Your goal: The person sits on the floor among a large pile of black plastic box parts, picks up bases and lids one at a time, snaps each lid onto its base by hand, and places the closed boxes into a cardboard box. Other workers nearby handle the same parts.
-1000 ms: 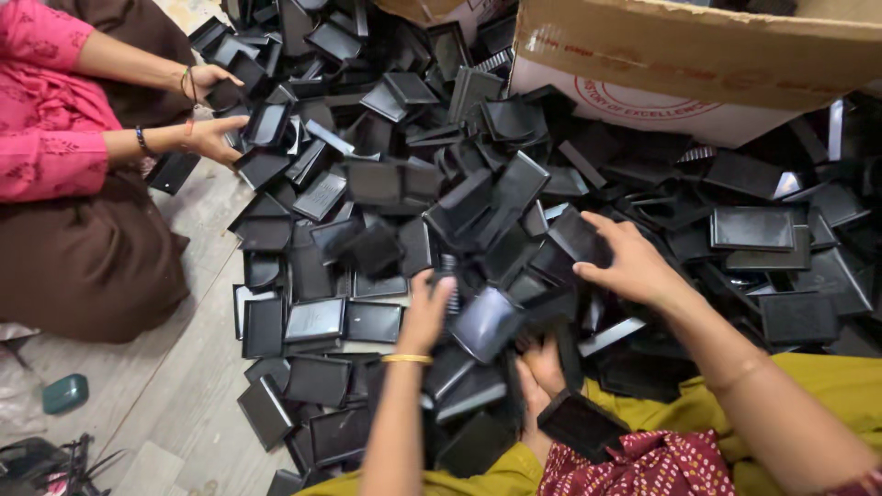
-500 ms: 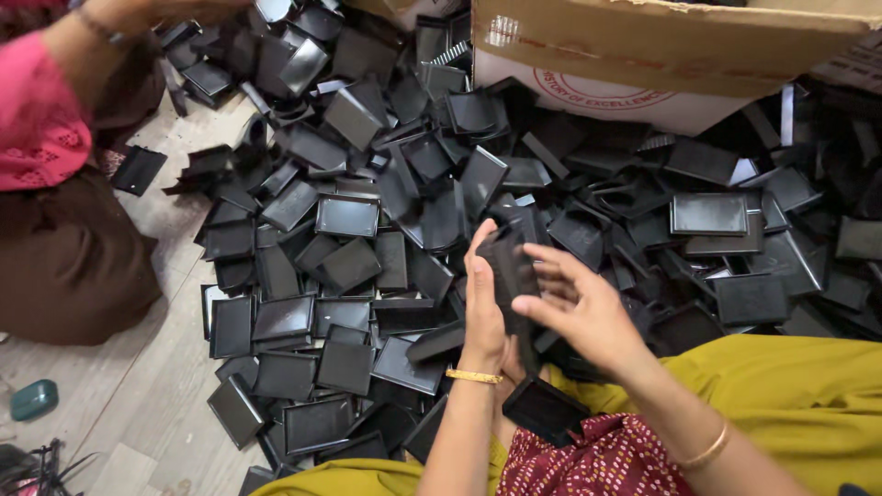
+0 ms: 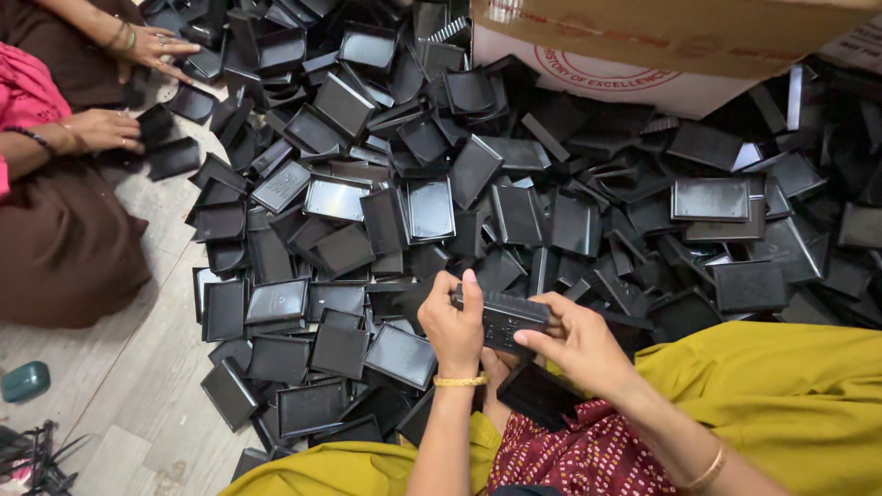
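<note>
My left hand (image 3: 454, 323) and my right hand (image 3: 577, 343) both grip one small black plastic case (image 3: 504, 319), held flat just above my lap. The left thumb lies on its left end, the right fingers pinch its right end. A second black case (image 3: 536, 393) rests on my red patterned lap right below the hands. A wide heap of black plastic cases (image 3: 514, 211) covers the floor in front of me.
A cardboard box (image 3: 661, 46) stands at the top right, at the heap's far side. At the left sits another person in pink and brown, with one hand (image 3: 101, 130) and the other hand (image 3: 158, 46) on cases. A small teal object (image 3: 24, 380) lies on the wooden floor.
My hands have drawn the black case down toward my lap and turned it flat. The right hand came back from the heap one second ago. The view has shifted.
</note>
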{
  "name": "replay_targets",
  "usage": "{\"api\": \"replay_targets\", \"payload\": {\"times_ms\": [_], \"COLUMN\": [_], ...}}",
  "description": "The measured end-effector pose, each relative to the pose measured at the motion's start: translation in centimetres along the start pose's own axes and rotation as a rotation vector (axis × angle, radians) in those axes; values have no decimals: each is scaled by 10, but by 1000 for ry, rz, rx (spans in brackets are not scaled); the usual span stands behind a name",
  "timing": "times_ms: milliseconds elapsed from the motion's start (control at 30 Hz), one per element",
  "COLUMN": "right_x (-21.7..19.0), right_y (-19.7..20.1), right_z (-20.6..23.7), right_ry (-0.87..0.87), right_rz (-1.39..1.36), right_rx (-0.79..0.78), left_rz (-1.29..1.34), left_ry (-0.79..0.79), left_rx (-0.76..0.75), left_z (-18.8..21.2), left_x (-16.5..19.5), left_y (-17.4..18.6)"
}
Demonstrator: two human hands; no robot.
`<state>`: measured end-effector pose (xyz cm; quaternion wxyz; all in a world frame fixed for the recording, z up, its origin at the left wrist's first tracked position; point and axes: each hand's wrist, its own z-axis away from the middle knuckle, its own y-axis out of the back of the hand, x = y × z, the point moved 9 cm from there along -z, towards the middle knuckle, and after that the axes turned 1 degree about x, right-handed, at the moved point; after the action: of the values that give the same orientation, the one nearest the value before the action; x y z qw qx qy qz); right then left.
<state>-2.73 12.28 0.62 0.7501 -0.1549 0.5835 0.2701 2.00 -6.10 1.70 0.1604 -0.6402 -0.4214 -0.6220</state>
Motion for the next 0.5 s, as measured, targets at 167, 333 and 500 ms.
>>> {"api": "replay_targets", "payload": {"times_ms": [167,333,500], "right_x": [-91,-161,-64], "right_y": [27,162,143], "right_z": [-40,-92,-133], "right_ry": [332,451,92], "right_rz": [688,-494,779], "right_rx": [-98,220,391], "left_rz": [63,-599,-554], "left_ry": [-141,10,-142], "left_rx": [-42,-135,-134], "left_z": [-22,-93,-124], "left_x": [-35,-135,-144], "left_y": [8,23,-5]}}
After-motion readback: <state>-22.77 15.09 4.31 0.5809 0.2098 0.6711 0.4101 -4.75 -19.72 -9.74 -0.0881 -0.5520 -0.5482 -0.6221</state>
